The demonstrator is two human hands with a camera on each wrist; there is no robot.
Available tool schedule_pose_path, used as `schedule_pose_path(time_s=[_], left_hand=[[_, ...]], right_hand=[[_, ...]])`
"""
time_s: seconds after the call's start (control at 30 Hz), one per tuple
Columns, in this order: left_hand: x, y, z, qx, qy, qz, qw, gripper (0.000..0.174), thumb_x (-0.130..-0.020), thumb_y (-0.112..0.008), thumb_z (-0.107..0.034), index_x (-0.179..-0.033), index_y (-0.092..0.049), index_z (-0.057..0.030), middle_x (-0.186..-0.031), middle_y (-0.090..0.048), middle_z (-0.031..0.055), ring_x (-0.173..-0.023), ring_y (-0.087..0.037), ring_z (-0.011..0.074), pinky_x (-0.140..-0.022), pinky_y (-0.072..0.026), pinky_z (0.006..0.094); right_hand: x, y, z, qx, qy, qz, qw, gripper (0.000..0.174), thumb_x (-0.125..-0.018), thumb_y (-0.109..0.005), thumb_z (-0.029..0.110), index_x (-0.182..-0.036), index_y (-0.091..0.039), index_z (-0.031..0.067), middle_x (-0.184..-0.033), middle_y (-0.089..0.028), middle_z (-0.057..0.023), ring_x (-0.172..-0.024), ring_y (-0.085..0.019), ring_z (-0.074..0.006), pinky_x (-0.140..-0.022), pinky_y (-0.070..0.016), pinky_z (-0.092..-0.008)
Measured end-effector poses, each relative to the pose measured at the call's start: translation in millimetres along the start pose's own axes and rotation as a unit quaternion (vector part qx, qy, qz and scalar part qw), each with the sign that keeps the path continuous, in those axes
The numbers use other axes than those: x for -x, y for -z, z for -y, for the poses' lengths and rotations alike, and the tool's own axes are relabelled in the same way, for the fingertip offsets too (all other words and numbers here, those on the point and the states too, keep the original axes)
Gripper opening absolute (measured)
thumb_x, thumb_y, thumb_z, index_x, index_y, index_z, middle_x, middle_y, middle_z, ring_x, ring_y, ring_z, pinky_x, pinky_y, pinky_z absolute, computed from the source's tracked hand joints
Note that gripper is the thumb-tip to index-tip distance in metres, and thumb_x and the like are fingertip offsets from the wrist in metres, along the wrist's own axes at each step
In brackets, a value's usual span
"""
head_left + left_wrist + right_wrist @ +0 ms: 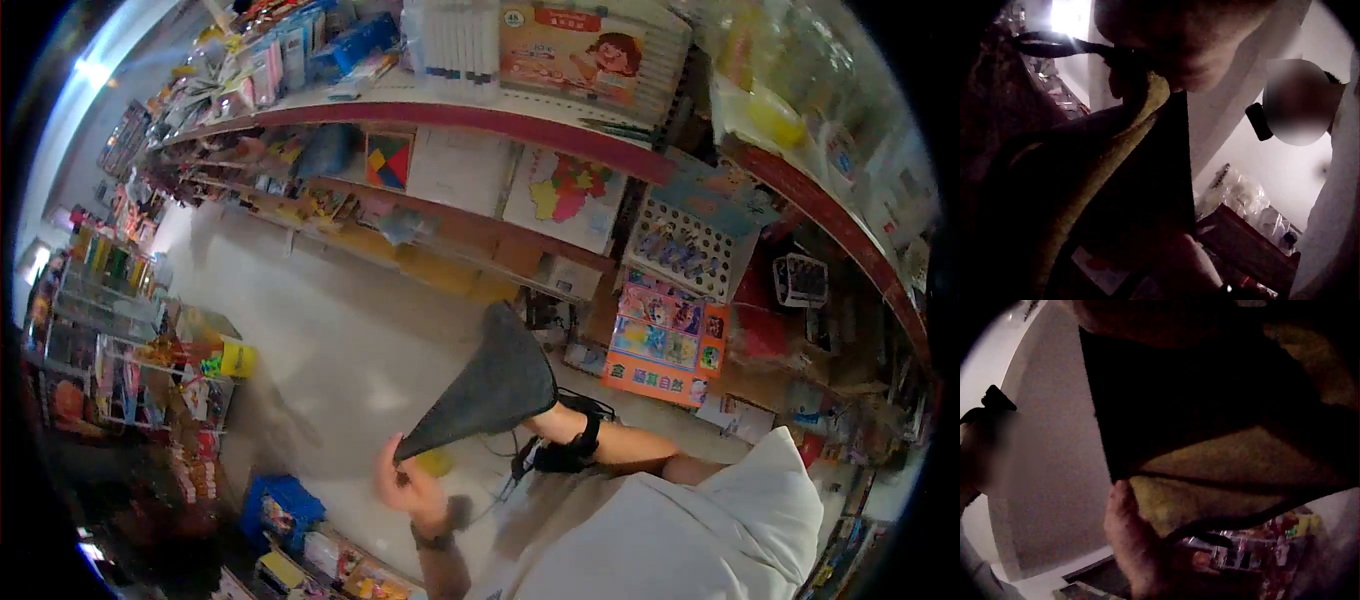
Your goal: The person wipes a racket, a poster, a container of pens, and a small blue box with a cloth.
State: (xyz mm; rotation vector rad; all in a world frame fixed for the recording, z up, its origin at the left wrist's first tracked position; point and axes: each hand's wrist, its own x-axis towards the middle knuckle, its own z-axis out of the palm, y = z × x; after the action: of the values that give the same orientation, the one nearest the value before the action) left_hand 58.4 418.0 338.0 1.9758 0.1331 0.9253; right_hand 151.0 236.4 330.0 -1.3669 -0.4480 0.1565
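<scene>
A dark grey cloth [485, 380] hangs between both hands, drawn to a point at its lower left, where my left hand [405, 485] pinches the corner. My right hand [543, 422] grips the right side, its fingers mostly hidden behind the material. In the left wrist view, my left hand [1185, 37] is above a yellowish strip of the cloth [1097, 175], with a dark loop beside it. The right wrist view shows the cloth's yellowish face [1210, 465], my right hand [1147, 319] at the top edge and my left hand [1132, 540] at the lower corner.
Stocked shelves [470, 118] run across the front and curve down the right. A blue basket [282, 508] stands at the lower left, below a display rack [150, 350]. Pale floor [310, 300] lies beyond the cloth. Another person [1300, 103] appears in the left wrist view.
</scene>
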Motion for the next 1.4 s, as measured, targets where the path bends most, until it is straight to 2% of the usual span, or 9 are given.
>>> schedule_pose_path(time_s=[0.27, 0.4, 0.53, 0.6, 0.7, 0.97, 1.07, 1.2, 1.4], left_hand=[[-160, -62, 26, 0.078, 0.036, 0.220, 0.972, 0.019, -0.090, -0.060, -0.014, -0.099, -0.059, 0.0029, -0.089, -0.063, 0.0074, -0.080, -0.059, 0.0139, -0.076, -0.0485, 0.0287], [-232, -99, 68, 0.232, 0.264, 0.185, 0.918, 0.018, -0.092, -0.057, -0.013, -0.101, -0.061, 0.0011, -0.090, -0.061, 0.0031, -0.083, -0.056, 0.0122, -0.075, -0.0460, 0.0272], [-276, -117, 167, -0.021, 0.206, 0.439, 0.874, 0.023, -0.088, -0.062, -0.009, -0.110, -0.057, -0.0012, -0.090, -0.063, 0.0065, -0.085, -0.058, 0.0152, -0.081, -0.0461, 0.0298], [-271, -114, 203, 0.025, 0.049, 0.440, 0.896, 0.034, -0.082, -0.066, -0.007, -0.114, -0.057, -0.0023, -0.100, -0.064, 0.0110, -0.099, -0.059, 0.0218, -0.090, -0.0446, 0.0336], [-282, -93, 199, 0.128, 0.023, 0.434, 0.892, 0.032, -0.081, -0.068, -0.011, -0.112, -0.061, -0.0029, -0.111, -0.062, 0.0106, -0.107, -0.057, 0.0224, -0.091, -0.0442, 0.0338], [-319, -50, 255, 0.075, -0.139, 0.527, 0.835, 0.050, -0.073, -0.077, -0.020, -0.116, -0.061, -0.0007, -0.127, -0.055, 0.0186, -0.115, -0.054, 0.0352, -0.096, -0.0439, 0.0424], [-332, -47, 261, 0.098, -0.166, 0.540, 0.819, 0.051, -0.072, -0.078, -0.020, -0.116, -0.061, -0.0012, -0.128, -0.054, 0.0200, -0.115, -0.053, 0.0366, -0.097, -0.0428, 0.0426], [-360, -59, 257, 0.127, -0.058, 0.601, 0.787, 0.056, -0.070, -0.076, -0.015, -0.121, -0.056, -0.0010, -0.120, -0.056, 0.0184, -0.110, -0.053, 0.0369, -0.094, -0.0431, 0.0438], [-397, -89, 246, 0.149, -0.022, 0.648, 0.747, 0.045, -0.073, -0.070, -0.005, -0.115, -0.055, -0.0029, -0.113, -0.057, 0.0161, -0.103, -0.056, 0.0313, -0.086, -0.0464, 0.0376]], right_hand=[[-81, 46, -55, -0.207, -0.181, -0.073, 0.959, 0.058, -0.094, -0.057, 0.020, -0.144, -0.032, 0.0029, -0.144, -0.040, -0.0087, -0.127, -0.039, -0.0161, -0.107, -0.0301, -0.0293], [-120, 24, -77, -0.164, -0.217, -0.162, 0.948, 0.042, -0.095, -0.058, 0.029, -0.127, -0.055, 0.0022, -0.128, -0.057, -0.0045, -0.114, -0.052, -0.0134, -0.100, -0.0396, -0.0281], [-163, -22, -67, -0.150, -0.205, -0.144, 0.956, 0.047, -0.096, -0.054, 0.036, -0.131, -0.053, 0.0045, -0.128, -0.055, -0.0012, -0.114, -0.050, -0.0117, -0.099, -0.0395, -0.0270], [-193, -47, -65, -0.186, -0.223, -0.217, 0.932, 0.049, -0.096, -0.052, 0.042, -0.129, -0.054, 0.0059, -0.127, -0.056, -0.0008, -0.113, -0.051, -0.0117, -0.098, -0.0409, -0.0285], [-218, -81, -88, -0.414, -0.282, -0.247, 0.830, 0.041, -0.091, -0.057, 0.045, -0.112, -0.061, 0.0104, -0.109, -0.062, -0.0018, -0.099, -0.059, -0.0136, -0.086, -0.0479, -0.0313], [-265, -178, -133, -0.291, -0.239, -0.395, 0.838, 0.044, -0.090, -0.052, 0.054, -0.114, -0.060, 0.0176, -0.110, -0.059, 0.0018, -0.100, -0.053, -0.0101, -0.076, -0.0461, -0.0297], [-281, -201, -133, -0.250, -0.271, -0.417, 0.831, 0.050, -0.089, -0.050, 0.061, -0.116, -0.058, 0.0186, -0.105, -0.058, 0.0027, -0.091, -0.051, -0.0093, -0.065, -0.0405, -0.0268], [-298, -223, -164, -0.260, -0.106, -0.467, 0.839, 0.040, -0.094, -0.047, 0.050, -0.114, -0.057, 0.0165, -0.104, -0.061, 0.0018, -0.099, -0.055, -0.0129, -0.083, -0.0454, -0.0306], [-321, -229, -97, -0.384, -0.237, -0.505, 0.736, 0.042, -0.098, -0.041, 0.043, -0.118, -0.055, 0.0087, -0.114, -0.059, -0.0048, -0.101, -0.058, -0.0171, -0.085, -0.0499, -0.0352]])
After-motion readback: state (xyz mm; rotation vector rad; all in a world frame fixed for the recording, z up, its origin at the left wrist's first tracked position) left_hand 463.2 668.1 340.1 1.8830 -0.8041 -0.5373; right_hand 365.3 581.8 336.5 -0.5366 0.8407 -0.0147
